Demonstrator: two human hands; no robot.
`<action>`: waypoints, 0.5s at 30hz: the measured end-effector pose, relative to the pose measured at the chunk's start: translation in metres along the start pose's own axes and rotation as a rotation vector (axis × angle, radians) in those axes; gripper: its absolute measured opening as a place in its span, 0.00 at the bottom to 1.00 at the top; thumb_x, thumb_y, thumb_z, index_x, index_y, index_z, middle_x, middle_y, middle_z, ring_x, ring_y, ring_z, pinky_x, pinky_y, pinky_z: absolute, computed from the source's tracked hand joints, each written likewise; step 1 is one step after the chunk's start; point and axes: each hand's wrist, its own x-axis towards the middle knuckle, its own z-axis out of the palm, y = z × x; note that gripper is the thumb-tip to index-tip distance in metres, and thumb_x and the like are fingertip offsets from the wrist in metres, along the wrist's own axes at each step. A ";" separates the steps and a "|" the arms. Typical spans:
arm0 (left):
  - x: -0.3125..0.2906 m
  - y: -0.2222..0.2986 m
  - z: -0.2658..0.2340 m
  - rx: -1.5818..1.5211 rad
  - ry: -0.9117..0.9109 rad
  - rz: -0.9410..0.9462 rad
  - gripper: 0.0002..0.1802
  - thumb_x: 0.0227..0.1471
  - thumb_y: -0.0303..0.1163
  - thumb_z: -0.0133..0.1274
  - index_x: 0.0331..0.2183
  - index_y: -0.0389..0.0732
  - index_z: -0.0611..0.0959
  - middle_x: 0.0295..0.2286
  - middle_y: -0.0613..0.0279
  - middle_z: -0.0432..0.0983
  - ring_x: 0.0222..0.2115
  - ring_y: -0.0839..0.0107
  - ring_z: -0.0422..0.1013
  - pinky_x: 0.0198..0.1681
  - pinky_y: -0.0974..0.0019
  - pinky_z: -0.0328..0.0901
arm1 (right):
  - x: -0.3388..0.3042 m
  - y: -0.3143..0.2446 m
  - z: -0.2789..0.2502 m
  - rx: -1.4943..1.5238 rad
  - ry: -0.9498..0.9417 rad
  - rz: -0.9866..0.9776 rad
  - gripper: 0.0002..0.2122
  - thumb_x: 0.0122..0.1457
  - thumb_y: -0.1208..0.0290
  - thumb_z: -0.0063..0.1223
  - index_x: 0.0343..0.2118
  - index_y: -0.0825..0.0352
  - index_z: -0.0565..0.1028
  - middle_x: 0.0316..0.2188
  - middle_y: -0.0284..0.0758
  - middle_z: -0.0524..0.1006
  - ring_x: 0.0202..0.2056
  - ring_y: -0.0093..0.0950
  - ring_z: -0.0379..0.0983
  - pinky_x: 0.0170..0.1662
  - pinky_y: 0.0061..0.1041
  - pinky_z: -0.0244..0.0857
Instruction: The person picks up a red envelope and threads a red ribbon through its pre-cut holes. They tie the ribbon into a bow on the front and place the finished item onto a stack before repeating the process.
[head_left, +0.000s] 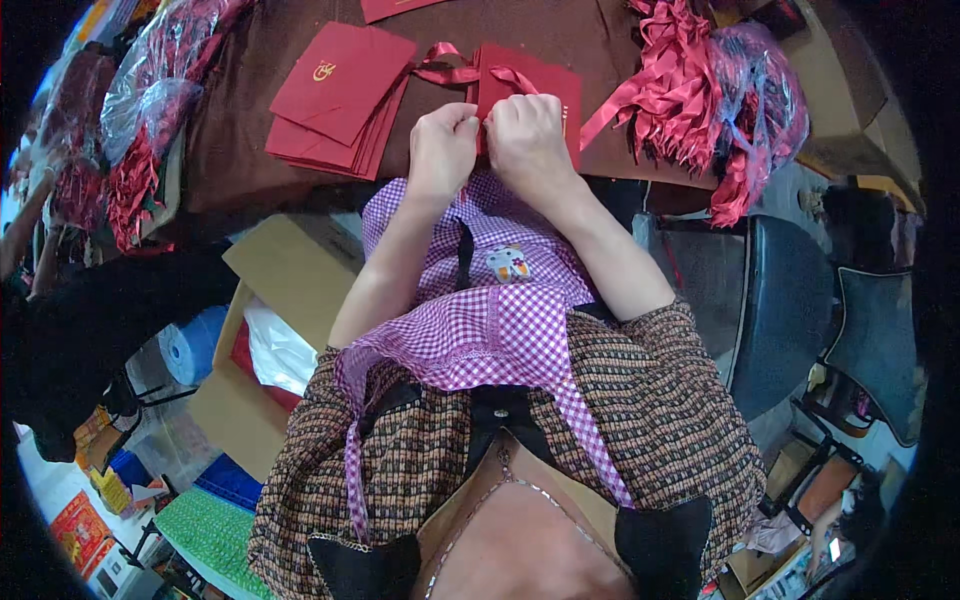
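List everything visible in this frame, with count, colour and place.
red paper bag: one, at table edge, under both hands
red ribbon handle: one, on that bag
flat red bags: a stack, table left
loose red ribbons: a heap, table right
plastic bags of ribbons: several, clear, far left
cardboard box: one, brown, floor left
chairs: two, dark, right
checked apron: one, purple-white, worn
left hand: on the bag
right hand: on the bag
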 end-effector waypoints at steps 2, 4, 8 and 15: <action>-0.002 0.004 0.002 -0.030 -0.018 -0.030 0.12 0.48 0.25 0.51 0.35 0.30 0.81 0.27 0.44 0.78 0.30 0.67 0.76 0.35 0.66 0.68 | -0.004 0.003 0.002 0.012 0.013 0.013 0.07 0.46 0.74 0.54 0.22 0.65 0.66 0.21 0.37 0.67 0.28 0.36 0.65 0.35 0.36 0.56; -0.003 0.005 0.003 -0.056 -0.027 -0.066 0.12 0.48 0.25 0.51 0.36 0.30 0.81 0.28 0.44 0.78 0.31 0.67 0.76 0.36 0.66 0.69 | -0.007 0.004 0.005 0.033 0.024 0.021 0.07 0.46 0.74 0.54 0.22 0.65 0.66 0.21 0.37 0.67 0.28 0.36 0.65 0.35 0.36 0.56; -0.006 0.011 0.007 -0.226 -0.045 -0.149 0.14 0.49 0.25 0.50 0.38 0.29 0.80 0.31 0.47 0.79 0.32 0.67 0.76 0.37 0.67 0.68 | -0.013 0.004 0.004 0.083 0.059 0.053 0.07 0.45 0.76 0.56 0.23 0.66 0.68 0.22 0.38 0.68 0.29 0.37 0.66 0.36 0.36 0.56; -0.002 0.013 -0.007 -0.409 -0.177 -0.163 0.14 0.52 0.25 0.48 0.39 0.29 0.80 0.30 0.53 0.79 0.29 0.76 0.72 0.34 0.72 0.67 | -0.012 0.010 -0.002 0.348 0.089 0.252 0.06 0.47 0.75 0.57 0.22 0.67 0.70 0.21 0.36 0.73 0.27 0.35 0.69 0.37 0.33 0.57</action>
